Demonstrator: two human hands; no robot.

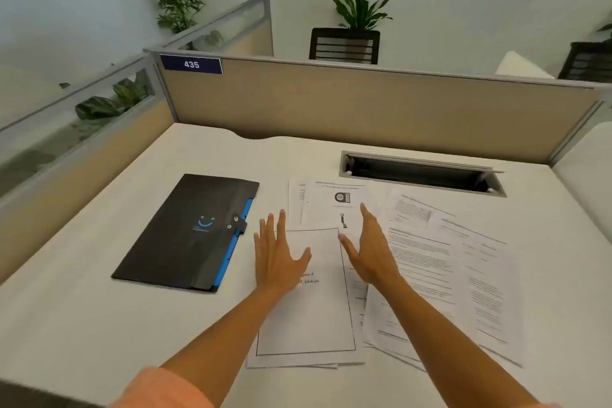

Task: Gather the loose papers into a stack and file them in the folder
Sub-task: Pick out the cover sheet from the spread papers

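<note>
Both hands flat-fingered, gripping nothing: left hand point(276, 253), right hand point(371, 250) over loose papers point(430, 262) frame centre-right. Black folder point(185, 232) centre-left, closed. Risk: sheets fan wide; hasty sweep creases them.

folder point(185, 232): black, blue edge, small blue smile mark | papers point(430, 262): white, black print, one with a thin black border | desk point(99, 325): white | sign point(191, 64): navy, white "435" | partition point(364, 103): tan, grey frame | sleeve point(165, 389): salmon pink | plants point(361, 7): green
</note>
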